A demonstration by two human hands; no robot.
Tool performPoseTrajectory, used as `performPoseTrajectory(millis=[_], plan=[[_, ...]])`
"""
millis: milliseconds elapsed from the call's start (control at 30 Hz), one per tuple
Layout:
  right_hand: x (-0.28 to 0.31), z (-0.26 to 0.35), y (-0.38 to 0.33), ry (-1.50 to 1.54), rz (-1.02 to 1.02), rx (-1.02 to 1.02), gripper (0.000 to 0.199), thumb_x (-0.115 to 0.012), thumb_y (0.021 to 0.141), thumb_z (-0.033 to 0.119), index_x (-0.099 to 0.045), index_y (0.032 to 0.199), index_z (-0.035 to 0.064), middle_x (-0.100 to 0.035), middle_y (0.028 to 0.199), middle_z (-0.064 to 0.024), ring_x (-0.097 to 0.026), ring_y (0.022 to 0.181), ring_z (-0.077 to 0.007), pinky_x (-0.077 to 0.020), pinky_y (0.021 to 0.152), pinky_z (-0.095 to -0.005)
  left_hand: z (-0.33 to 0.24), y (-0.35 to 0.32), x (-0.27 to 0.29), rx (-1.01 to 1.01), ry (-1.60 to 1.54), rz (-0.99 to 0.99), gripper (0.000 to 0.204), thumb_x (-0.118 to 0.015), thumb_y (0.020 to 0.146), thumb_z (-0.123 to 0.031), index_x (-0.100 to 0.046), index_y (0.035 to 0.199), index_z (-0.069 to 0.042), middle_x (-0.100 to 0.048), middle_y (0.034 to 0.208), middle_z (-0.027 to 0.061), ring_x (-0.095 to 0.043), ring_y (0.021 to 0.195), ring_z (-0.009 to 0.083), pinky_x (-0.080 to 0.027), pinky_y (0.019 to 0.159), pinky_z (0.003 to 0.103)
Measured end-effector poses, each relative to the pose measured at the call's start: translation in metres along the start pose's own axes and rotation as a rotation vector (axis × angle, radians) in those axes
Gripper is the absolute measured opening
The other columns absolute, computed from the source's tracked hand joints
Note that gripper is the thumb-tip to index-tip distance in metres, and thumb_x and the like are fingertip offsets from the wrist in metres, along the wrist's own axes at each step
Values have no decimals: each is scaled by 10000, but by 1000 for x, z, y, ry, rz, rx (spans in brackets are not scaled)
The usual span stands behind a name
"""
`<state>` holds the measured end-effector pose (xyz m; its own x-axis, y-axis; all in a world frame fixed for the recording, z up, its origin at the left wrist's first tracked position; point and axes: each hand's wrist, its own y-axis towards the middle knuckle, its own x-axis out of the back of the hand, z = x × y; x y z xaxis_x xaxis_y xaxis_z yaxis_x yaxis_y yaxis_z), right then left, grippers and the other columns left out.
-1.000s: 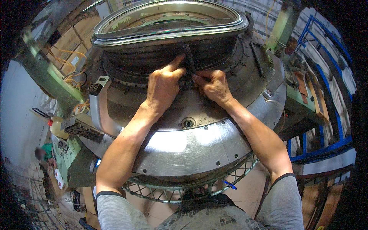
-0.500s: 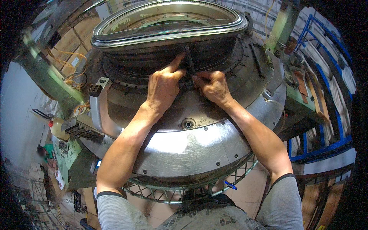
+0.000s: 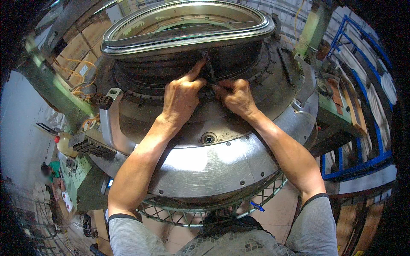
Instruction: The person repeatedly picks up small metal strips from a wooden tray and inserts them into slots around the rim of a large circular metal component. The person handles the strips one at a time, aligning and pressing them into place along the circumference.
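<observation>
Cardboard boxes (image 3: 79, 49) are stacked at the back left of the workshop, and off to the right a blue metal rack (image 3: 361, 165) holds long white rolls (image 3: 386, 87). Between them stands a large round metal machine (image 3: 222, 181), flanked by a pale green painted post (image 3: 309, 36) on the far right side. Its broad silver ring curves along the front edge, nearest the person, and a shiny raised oval-looking rim (image 3: 192, 46) tops a dark upright cylinder wall (image 3: 149, 67) toward the back.

I see a narrow dark metal strip (image 3: 209, 69) against the near side of that wall, below the rim, its top leaning slightly left. The person's left hand (image 3: 181, 98) points its index finger up beside the strip's upper part, the other fingers curled; whether that fingertip presses on the strip I cannot tell. The right hand (image 3: 237, 97) has thumb and index finger pinching at the strip's lower end, the remaining fingers bent inward.

A round fitting (image 3: 209, 139) sits near the ring's inner edge, and a blue clip-like piece (image 3: 257, 207) hangs at the green lattice (image 3: 188, 218) under the front edge.
</observation>
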<state>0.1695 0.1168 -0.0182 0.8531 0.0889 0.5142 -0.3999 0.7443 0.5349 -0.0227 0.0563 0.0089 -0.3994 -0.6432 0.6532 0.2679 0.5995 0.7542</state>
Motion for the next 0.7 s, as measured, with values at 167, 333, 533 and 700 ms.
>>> performPoseTrajectory(millis=[167, 333, 533, 700], plan=[[0, 0, 0, 15, -6, -10, 167, -699, 859, 169, -761, 895, 18, -701, 808, -234, -711, 670, -304, -538, 644, -391, 1, 0, -1, -6, 29, 10, 229, -619, 664, 73, -725, 817, -60, -581, 1416, 121, -735, 897, 324, -624, 740, 395], [0, 1, -1, 27, -20, -4, 165, -693, 859, 165, -759, 890, 17, -700, 806, -234, -714, 669, -295, -536, 641, -393, 0, 0, 0, 2, -8, 19, 266, -582, 676, 97, -726, 849, -44, -581, 1408, 145, -728, 922, 345, -617, 756, 394], [-1, 0, 0, 25, -20, 3, 167, -687, 863, 165, -754, 882, 12, -696, 800, -237, -709, 665, -296, -533, 639, -396, -1, 0, 1, -6, -9, 26, 276, -588, 671, 93, -734, 862, -44, -575, 1415, 142, -727, 922, 349, -615, 754, 394], [-2, -2, 0, 22, -38, 37, 165, -682, 866, 156, -742, 863, 3, -687, 792, -243, -696, 646, -302, -522, 625, -400, -1, 1, 1, 20, -10, 66, 300, -586, 664, 100, -740, 881, -39, -569, 1421, 145, -721, 945, 354, -610, 780, 400]])
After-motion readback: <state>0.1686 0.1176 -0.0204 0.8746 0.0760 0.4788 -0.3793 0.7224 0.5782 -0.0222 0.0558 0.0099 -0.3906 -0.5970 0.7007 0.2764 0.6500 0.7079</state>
